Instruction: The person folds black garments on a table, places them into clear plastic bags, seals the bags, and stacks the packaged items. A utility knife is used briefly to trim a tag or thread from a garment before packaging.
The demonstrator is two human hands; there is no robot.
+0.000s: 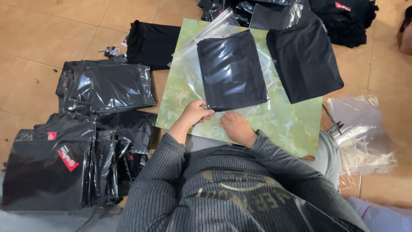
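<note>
**Both hands at the open end of a bagged black garment**

A folded black garment (231, 71) lies inside a clear plastic bag (189, 64) on a green marbled board (283, 122), the board resting on the tiled floor (51, 34) and on the person's lap. The left hand (195, 112) is curled, its fingertips pinching the bag's near edge at the garment's lower left corner. The right hand (235, 125) lies just beside it, fingers bent down onto the loose plastic flap; whether it pinches or only presses I cannot tell.

At 1 o'clock from the hands, a second folded black garment (304, 58) lies unbagged, half on the board, touching the bagged one's plastic. At 12 o'clock, beyond the board, more black garments (343, 19) are heaped. At 11 o'clock another folded black piece (152, 43) sits on the floor. At 9 to 8 o'clock, stacks of bagged black garments (107, 88) crowd the floor close to the left elbow. At 3 o'clock lies a sheaf of empty clear bags (365, 133).
</note>
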